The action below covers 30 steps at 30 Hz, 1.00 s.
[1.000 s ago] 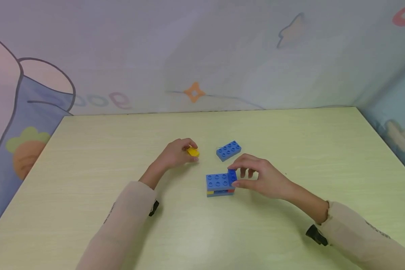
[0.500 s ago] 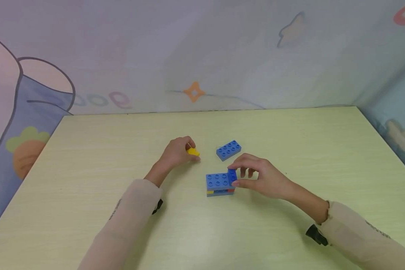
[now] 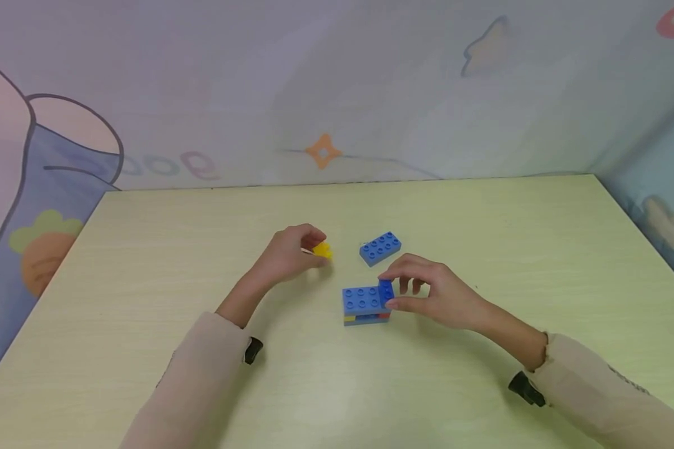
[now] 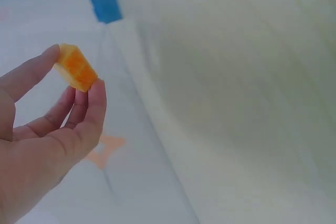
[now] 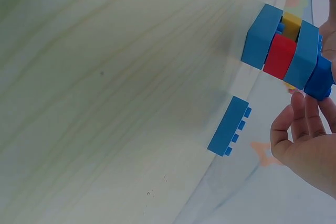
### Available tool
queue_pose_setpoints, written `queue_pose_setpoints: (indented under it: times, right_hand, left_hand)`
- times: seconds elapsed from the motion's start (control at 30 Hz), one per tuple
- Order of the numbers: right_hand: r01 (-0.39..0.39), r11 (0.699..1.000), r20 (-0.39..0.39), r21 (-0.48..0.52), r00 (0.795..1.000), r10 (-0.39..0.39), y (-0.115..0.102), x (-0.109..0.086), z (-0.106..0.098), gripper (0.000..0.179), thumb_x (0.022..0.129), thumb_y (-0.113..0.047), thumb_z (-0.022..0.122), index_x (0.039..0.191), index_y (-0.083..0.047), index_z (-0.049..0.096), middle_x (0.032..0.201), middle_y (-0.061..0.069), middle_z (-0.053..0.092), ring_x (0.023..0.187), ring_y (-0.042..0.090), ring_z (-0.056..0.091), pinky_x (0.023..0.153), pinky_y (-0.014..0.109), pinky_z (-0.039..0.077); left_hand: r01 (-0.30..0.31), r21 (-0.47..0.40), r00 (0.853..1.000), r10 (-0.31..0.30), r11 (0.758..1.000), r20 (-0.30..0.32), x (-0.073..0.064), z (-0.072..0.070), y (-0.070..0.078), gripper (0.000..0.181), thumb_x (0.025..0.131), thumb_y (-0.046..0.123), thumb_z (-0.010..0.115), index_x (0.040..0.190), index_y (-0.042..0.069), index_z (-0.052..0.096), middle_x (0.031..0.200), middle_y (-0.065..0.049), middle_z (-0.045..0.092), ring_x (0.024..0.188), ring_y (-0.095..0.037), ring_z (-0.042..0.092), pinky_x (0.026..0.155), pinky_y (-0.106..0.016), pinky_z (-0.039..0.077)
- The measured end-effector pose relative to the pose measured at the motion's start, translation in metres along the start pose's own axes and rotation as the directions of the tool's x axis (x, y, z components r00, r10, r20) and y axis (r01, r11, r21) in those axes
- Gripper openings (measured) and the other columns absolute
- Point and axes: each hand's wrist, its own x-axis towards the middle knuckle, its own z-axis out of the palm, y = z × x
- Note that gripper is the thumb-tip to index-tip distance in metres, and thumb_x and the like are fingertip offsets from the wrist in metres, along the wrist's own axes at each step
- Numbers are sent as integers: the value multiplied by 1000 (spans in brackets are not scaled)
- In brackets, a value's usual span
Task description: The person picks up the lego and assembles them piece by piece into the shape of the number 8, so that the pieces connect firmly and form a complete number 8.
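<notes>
A small yellow brick point(image 3: 323, 250) is pinched between the thumb and fingers of my left hand point(image 3: 286, 254), raised over the table left of the stack. Thumb and fingertips of my right hand point(image 3: 446, 296) hold a small dark blue brick point(image 3: 385, 294) on the right end of the stack's top. That top is a long blue brick point(image 3: 361, 300) with studs. Beneath it, in the right wrist view, a red brick point(image 5: 280, 56) and a yellow brick point(image 5: 291, 26) are sandwiched above another long blue brick point(image 5: 261, 36).
A loose long blue brick point(image 3: 380, 249) lies studs up and angled behind the stack. The pale wooden table point(image 3: 174, 249) ends at a printed cloth backdrop point(image 3: 371, 93). Small black devices sit at both sleeve cuffs.
My left hand has shifted slightly, and the yellow brick has turned in its fingers. The right hand keeps its grip on the dark blue brick, and the stack stays put.
</notes>
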Motion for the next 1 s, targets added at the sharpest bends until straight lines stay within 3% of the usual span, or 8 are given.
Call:
queue_pose_setpoints:
  times: [0.2, 0.37, 0.57, 0.73, 1.0]
  right_hand:
    - [-26, 1000, 8, -3, 1000, 26, -1, 1, 0, 33, 78, -6, 71, 109, 0, 61, 99, 0, 57, 82, 17, 52, 67, 32, 47]
    - [-36, 999, 9, 0, 999, 36, -2, 1, 0, 33, 78, -6, 72, 109, -2, 61, 99, 1, 57, 82, 21, 53, 68, 32, 47]
    - [-48, 999, 12, 4, 999, 48, -3, 1, -1, 34, 77, -6, 72, 109, -1, 61, 98, 1, 57, 83, 23, 53, 68, 33, 48]
    - [-49, 999, 14, 3, 999, 49, -3, 1, -1, 34, 78, -7, 72, 110, -2, 61, 98, 0, 57, 83, 21, 53, 69, 33, 48]
    - [-51, 999, 15, 6, 999, 51, -2, 0, 0, 34, 78, -7, 72, 110, -2, 62, 98, 0, 57, 82, 21, 53, 69, 31, 47]
  left_hand:
    - [-63, -183, 996, 74, 981, 57, -25, -1, 15, 35, 82, 11, 69, 114, 4, 58, 106, -7, 60, 103, -21, 55, 83, -32, 48]
    - [-67, -273, 991, 96, 960, 94, -40, 6, 22, 34, 81, 8, 69, 112, 1, 59, 106, -8, 60, 101, -22, 57, 82, -30, 50]
    - [-86, -282, 988, 118, 956, 99, -50, 17, 21, 33, 79, 5, 71, 109, 2, 59, 106, -7, 60, 101, -24, 58, 83, -29, 49]
    - [-134, -238, 986, 154, 962, 65, -54, 24, 20, 31, 79, 6, 71, 107, 3, 60, 107, -6, 60, 101, -25, 58, 88, -33, 47]
    - [-223, -224, 970, 238, 949, 41, -56, 28, 15, 29, 79, 6, 71, 106, 2, 59, 108, -7, 61, 103, -27, 57, 90, -36, 46]
